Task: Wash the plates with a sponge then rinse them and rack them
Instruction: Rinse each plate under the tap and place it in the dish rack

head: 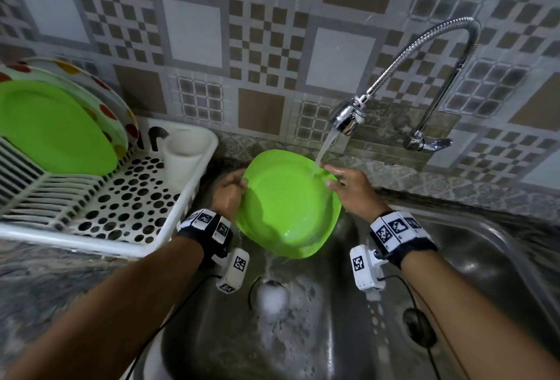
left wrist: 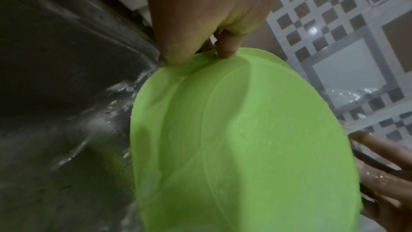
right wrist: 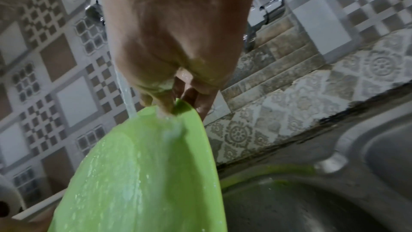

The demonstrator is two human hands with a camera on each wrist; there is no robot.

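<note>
A bright green plate (head: 288, 207) is held tilted over the steel sink (head: 454, 258), under running water from the chrome faucet (head: 348, 114). My left hand (head: 230, 188) pinches the plate's left rim (left wrist: 200, 55), thumb and fingers curled on the edge. My right hand (head: 348, 185) grips the upper right rim (right wrist: 174, 107), where the stream lands. Water runs down the plate's face (right wrist: 138, 174) and off its lower edge. No sponge shows in any view.
A white dish rack (head: 121, 213) stands left of the sink, holding a green plate (head: 51, 128) and a spotted plate (head: 112, 107) upright, plus a white cup (head: 185, 149). Foam lies around the drain (head: 272, 294). Tiled wall behind; the faucet lever (head: 430, 143) at right.
</note>
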